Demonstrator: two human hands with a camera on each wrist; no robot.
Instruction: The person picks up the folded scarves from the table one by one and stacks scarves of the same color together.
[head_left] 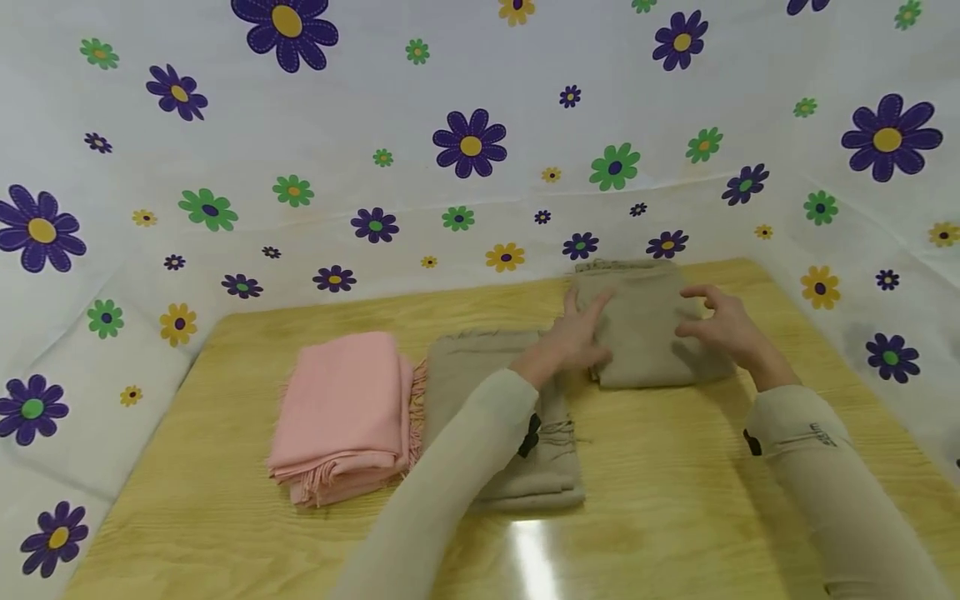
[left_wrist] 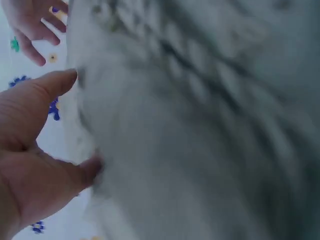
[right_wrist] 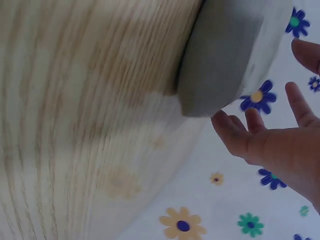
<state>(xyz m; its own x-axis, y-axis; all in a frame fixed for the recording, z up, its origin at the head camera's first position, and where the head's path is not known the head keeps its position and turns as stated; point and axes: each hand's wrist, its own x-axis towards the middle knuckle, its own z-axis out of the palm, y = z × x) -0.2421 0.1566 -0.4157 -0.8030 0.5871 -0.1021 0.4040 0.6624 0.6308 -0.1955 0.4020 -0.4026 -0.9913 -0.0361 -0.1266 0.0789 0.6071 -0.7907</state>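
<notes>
A folded beige shawl (head_left: 645,333) lies at the far right of the table, its fringe along the back edge. At its left side is my left hand (head_left: 573,337), thumb and fingers spread; in the left wrist view, the thumb and a fingertip appear at the cloth's edge. Over the right part of this shawl is my right hand (head_left: 723,329), fingers apart and slightly bent, gripping nothing; whether it touches the cloth I cannot tell. A second folded beige shawl (head_left: 465,375) with fringes lies under my left forearm, partly hidden. Left of it sits a folded pink shawl (head_left: 345,400).
The wooden table (head_left: 660,500) carries all three folded shawls. Behind it and along both sides hangs a white cloth (head_left: 337,108) printed with purple, green and yellow flowers. Dark bands show at both sleeve cuffs.
</notes>
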